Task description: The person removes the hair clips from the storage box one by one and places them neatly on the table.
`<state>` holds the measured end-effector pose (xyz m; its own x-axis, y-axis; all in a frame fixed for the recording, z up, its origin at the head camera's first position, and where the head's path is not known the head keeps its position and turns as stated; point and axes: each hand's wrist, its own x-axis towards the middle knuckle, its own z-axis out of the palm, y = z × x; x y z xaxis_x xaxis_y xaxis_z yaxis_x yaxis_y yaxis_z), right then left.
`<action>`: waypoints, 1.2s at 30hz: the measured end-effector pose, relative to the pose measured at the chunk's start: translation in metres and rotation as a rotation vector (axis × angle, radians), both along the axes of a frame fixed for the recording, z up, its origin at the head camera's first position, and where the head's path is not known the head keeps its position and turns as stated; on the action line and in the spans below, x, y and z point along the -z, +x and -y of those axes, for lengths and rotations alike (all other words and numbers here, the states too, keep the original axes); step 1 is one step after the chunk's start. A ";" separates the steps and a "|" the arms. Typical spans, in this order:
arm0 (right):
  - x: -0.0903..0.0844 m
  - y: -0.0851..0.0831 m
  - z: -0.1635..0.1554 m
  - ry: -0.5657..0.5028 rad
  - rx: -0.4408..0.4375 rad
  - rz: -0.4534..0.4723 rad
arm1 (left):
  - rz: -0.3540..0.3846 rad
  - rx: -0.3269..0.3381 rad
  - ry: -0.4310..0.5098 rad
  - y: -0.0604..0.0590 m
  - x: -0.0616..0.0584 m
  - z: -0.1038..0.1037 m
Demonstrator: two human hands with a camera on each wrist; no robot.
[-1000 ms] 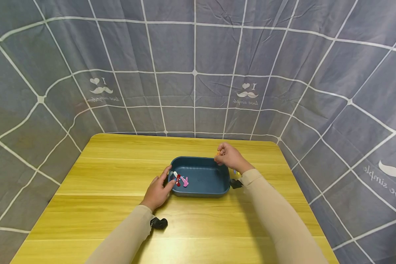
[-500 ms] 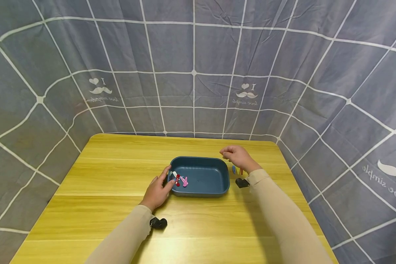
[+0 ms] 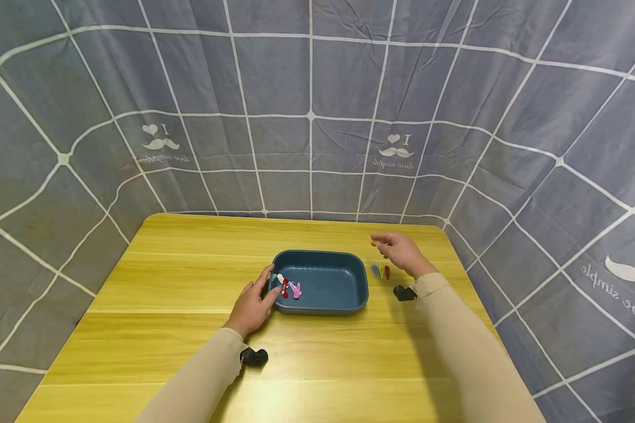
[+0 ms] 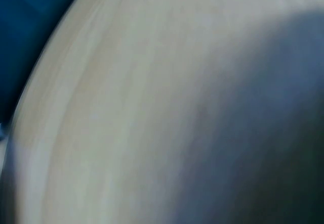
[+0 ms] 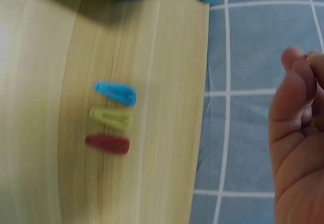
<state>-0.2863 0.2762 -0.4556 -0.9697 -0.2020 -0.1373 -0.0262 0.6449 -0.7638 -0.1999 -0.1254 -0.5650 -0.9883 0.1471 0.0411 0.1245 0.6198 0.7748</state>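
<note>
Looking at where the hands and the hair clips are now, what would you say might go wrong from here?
The three clips, blue clip, yellow clip and red clip, lie close together, so the right hand might nudge a neighbour while picking one. They also sit fairly near the table edge and could be knocked off. The left hand touches the tray at one end only, so a bump might swivel it.

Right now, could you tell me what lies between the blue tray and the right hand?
Three hair clips, blue, yellow and red, lie side by side on the table between the tray and the right hand; the head view shows it.
</note>
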 end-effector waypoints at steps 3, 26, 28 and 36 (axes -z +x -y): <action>0.003 0.000 -0.010 0.016 0.060 -0.019 | -0.003 0.003 0.004 0.001 -0.001 0.000; 0.047 0.007 -0.067 0.116 0.117 0.022 | 0.013 -0.014 -0.011 -0.002 0.004 0.001; 0.053 0.007 -0.066 0.113 0.117 0.039 | 0.012 -0.015 -0.013 -0.003 0.005 0.001; 0.069 0.010 -0.062 0.144 0.132 0.072 | 0.017 -0.008 -0.011 -0.002 0.003 0.000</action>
<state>-0.2763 0.3380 -0.5245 -0.9730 -0.0472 -0.2259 0.1174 0.7416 -0.6605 -0.2020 -0.1254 -0.5676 -0.9900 0.1390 0.0228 0.1061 0.6295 0.7697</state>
